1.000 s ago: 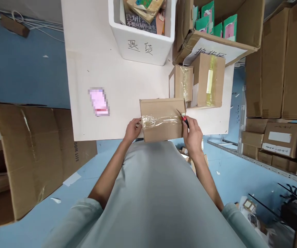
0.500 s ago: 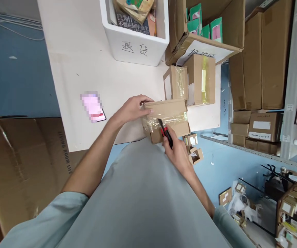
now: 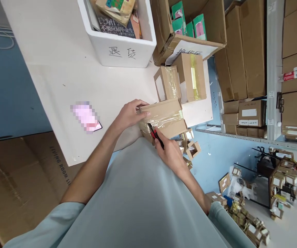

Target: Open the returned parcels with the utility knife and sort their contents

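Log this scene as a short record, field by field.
Left hand: gripping one end of the cardboard box, thumb on top
Right hand: holding the red-and-black utility knife
Knife tip: at the clear tape, near the left hand; cutting contact unclear
Beyond the box: two taped cartons, a smaller one and a taller one
Far side: white bin with books; open carton with green-and-pink packs
Table's left part: pixelated, phone-shaped item

Two hands [image 3: 131, 113] [image 3: 170, 151], one cutter [image 3: 155, 134], one foam bin [image 3: 122, 51] — three closed cartons [image 3: 165, 115] [image 3: 167, 82] [image 3: 187, 77] at the table [image 3: 47, 86]
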### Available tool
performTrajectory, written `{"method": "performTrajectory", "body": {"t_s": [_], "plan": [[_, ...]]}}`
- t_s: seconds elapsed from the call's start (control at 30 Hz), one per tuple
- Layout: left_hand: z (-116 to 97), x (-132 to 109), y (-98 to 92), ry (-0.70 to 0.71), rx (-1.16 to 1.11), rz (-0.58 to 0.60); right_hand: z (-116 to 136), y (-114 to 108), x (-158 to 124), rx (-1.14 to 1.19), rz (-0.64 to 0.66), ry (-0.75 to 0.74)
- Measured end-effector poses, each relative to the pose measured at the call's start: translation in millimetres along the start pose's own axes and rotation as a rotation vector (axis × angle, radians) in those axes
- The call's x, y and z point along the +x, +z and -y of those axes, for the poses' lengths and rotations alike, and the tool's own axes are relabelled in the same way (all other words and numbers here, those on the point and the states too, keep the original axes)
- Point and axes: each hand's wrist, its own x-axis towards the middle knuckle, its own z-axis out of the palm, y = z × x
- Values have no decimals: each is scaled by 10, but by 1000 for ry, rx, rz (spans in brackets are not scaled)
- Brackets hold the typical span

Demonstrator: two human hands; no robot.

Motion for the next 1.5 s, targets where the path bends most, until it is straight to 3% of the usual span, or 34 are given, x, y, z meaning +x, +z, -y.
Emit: {"method": "performTrajectory", "body": {"t_s": [0.33, 0.6, 0.87, 1.3, 1.5], "plan": [[38, -30, 20, -6, -7, -17, 157, -27, -69, -118, 49, 64], [23, -66, -22, -30, 29, -30, 211, 108, 96, -184, 76, 10], [-13, -84, 3, -48, 41, -59, 257, 64, -107, -354, 225, 99], [-55, -155, 143, -84, -1, -140, 179, 67, -38, -327, 289, 24], [-88, -169, 104, -123, -10, -139, 135, 17, -83, -335, 310, -33]]}}
